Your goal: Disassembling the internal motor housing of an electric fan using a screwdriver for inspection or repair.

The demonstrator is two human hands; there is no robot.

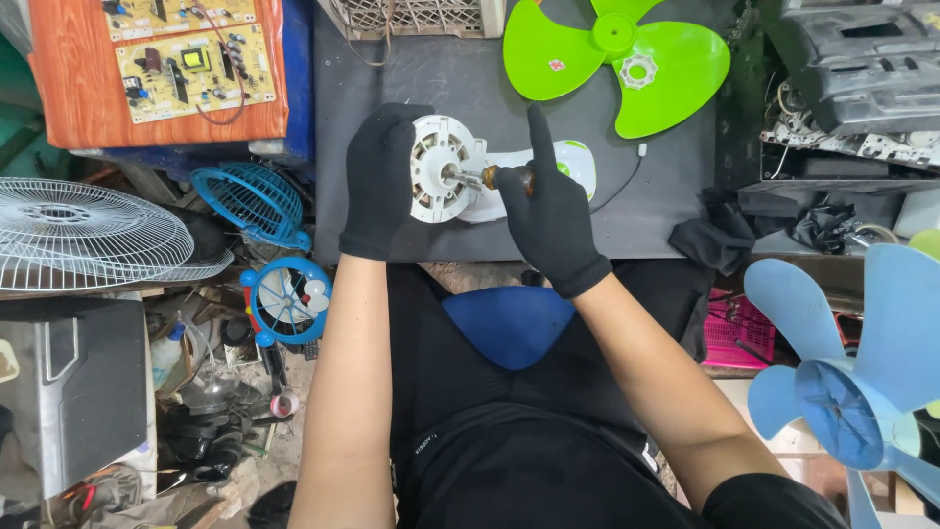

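We see both hands in black gloves over a dark desk (pixel 470 78), approx. centre of view. Our left hand (pixel 382 181) wraps the rim of a white round fan motor (pixel 441 167), grip clamped on its left edge, holding it on edge w/ its face turned to the right. Our right hand (pixel 548 211) has its grip closed round the amber handle of a screwdriver (pixel 504 178), index finger stretched up; the tool lies roughly level, tip at the motor's centre, touching or v. close, can't tell which. Behind the motor, a white housing w/ a green patch (pixel 573 162) rests on the desk, a thin cable running off to the right. Further back lies a bright green fan blade (pixel 627 59), well apart from the hands. A black cloth (pixel 725 230) sits at the desk's right edge. To the left: an orange board carrying circuit boards (pixel 186 59), a white wire fan guard (pixel 78 235), a blue guard (pixel 250 201) and a small blue fan (pixel 289 299) below it. Lower right, a pale blue fan blade (pixel 852 382) fills the corner, near a pink crate (pixel 739 338).
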